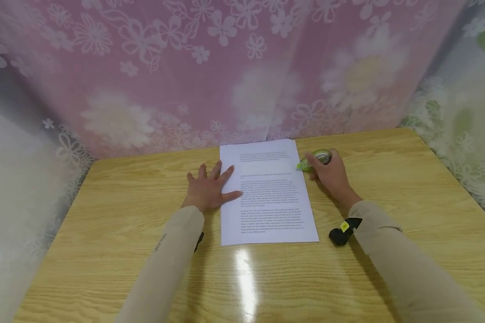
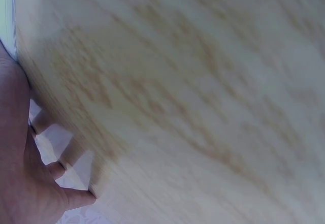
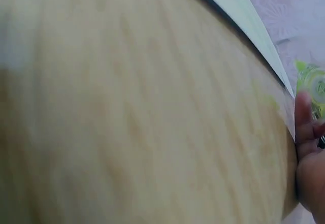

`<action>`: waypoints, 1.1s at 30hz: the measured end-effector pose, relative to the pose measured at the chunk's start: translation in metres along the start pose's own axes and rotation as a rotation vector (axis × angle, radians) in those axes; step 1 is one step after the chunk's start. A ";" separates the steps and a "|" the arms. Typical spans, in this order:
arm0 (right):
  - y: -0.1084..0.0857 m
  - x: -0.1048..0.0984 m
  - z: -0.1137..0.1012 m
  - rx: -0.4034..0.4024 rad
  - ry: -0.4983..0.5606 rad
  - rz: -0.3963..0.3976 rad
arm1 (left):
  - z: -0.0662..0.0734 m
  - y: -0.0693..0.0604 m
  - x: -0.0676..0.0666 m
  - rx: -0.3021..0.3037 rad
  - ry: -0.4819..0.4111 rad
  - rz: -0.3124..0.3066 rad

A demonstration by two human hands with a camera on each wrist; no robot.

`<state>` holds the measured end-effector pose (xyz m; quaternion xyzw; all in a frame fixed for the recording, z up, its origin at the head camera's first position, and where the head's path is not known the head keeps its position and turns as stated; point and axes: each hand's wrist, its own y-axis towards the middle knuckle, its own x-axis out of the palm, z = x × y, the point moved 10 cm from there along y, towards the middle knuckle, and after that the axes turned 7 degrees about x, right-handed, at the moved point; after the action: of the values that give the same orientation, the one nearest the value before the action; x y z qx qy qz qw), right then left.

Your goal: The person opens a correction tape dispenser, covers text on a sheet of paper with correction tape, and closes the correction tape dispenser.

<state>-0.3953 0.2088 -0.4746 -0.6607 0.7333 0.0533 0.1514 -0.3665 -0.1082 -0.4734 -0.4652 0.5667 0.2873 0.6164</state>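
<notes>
A printed sheet of paper (image 1: 266,224) lies on the wooden table, its text in several paragraphs. My left hand (image 1: 208,190) rests with spread fingers at the sheet's left edge, thumb and a fingertip over the paper. At the sheet's upper right edge, my right hand (image 1: 334,175) grips a green, see-through correction tape dispenser (image 1: 323,156), its tip pointing left at the paper's margin. The right wrist view shows part of the dispenser (image 3: 311,79) above the fingers, near a corner of the paper (image 3: 238,16). In the left wrist view only part of the hand (image 2: 25,168) shows.
The wooden table (image 1: 137,215) extends to both sides and toward me. A pink flowered cloth (image 1: 210,76) hangs along its back edge, with pale flowered cloth at both sides. Black wrist devices (image 1: 341,233) sit at my cuffs.
</notes>
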 end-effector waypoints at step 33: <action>-0.024 0.142 -0.051 -0.096 -0.083 0.064 | 0.000 -0.002 -0.002 -0.020 0.055 0.006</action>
<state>-0.3909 0.0563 -0.4645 -0.6408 0.7437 0.1205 0.1480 -0.3657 -0.1088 -0.4710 -0.4777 0.5818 0.2817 0.5949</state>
